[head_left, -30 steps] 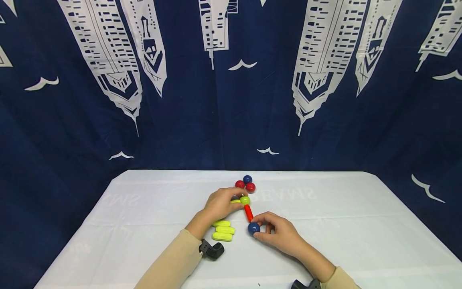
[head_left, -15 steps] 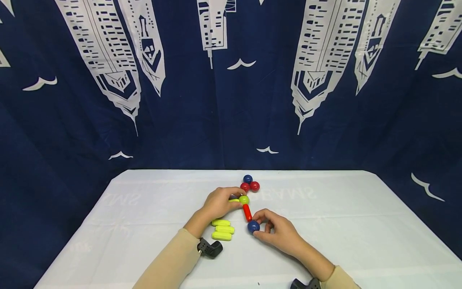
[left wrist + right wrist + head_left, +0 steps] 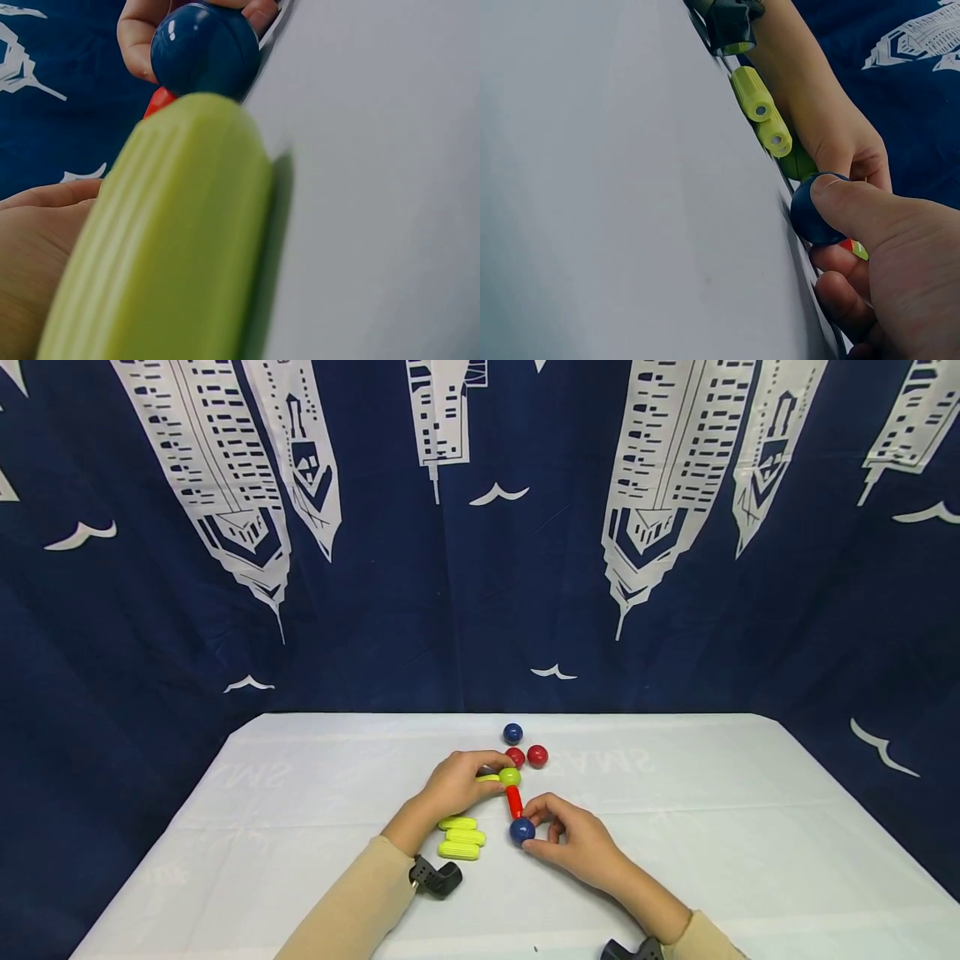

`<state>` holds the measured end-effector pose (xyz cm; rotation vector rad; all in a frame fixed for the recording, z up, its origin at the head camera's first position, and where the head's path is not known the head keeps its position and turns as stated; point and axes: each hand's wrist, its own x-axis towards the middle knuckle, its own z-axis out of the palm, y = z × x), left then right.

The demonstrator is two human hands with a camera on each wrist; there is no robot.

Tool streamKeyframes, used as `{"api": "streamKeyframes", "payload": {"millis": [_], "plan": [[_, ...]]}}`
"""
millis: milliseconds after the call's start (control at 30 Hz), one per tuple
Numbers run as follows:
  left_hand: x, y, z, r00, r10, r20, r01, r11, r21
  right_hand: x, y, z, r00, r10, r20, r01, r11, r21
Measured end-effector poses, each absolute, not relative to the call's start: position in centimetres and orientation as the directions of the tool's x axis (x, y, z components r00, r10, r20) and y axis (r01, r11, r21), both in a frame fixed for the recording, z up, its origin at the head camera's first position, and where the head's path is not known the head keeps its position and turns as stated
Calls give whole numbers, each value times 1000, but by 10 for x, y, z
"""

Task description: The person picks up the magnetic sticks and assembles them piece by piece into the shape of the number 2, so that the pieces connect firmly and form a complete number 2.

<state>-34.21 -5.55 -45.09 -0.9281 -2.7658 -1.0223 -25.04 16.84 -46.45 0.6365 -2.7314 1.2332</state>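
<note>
In the head view my left hand (image 3: 463,781) pinches a lime-green ball (image 3: 510,777) between thumb and fingers. A red rod (image 3: 513,802) runs from that ball toward a glossy blue ball (image 3: 522,832). My right hand (image 3: 577,842) pinches the blue ball; in the right wrist view the thumb lies over the blue ball (image 3: 814,214). Beneath the left palm, part of a yellow-green rod (image 3: 488,778) and a dark round piece (image 3: 486,771) show, mostly hidden. A ridged yellow-green rod (image 3: 165,240) fills the front of the left wrist view.
Several yellow-green rods (image 3: 459,850) lie side by side below the left wrist. Past the left fingertips are two red balls (image 3: 537,756) and a blue ball (image 3: 513,733). All rest on a white-covered table (image 3: 300,827), with a navy printed curtain (image 3: 450,610) behind.
The two red balls have shifted right and nearer the hands, apart from the far blue ball. The right hand has moved very slightly left with its blue ball.
</note>
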Motion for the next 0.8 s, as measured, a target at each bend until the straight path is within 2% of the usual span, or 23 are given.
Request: {"api": "streamKeyframes", "payload": {"millis": [367, 567, 800], "plan": [[-342, -55, -452, -835, 493, 244, 520, 562, 644, -251, 166, -465, -909, -342, 238, -405, 588, -700], [-344, -59, -452, -833, 498, 242, 521, 557, 647, -252, 167, -464, -906, -357, 226, -406, 585, -702], [-346, -81, -443, -821, 543, 176, 525, 598, 606, -250, 170, -466, -907, -364, 213, -398, 572, -717]]}}
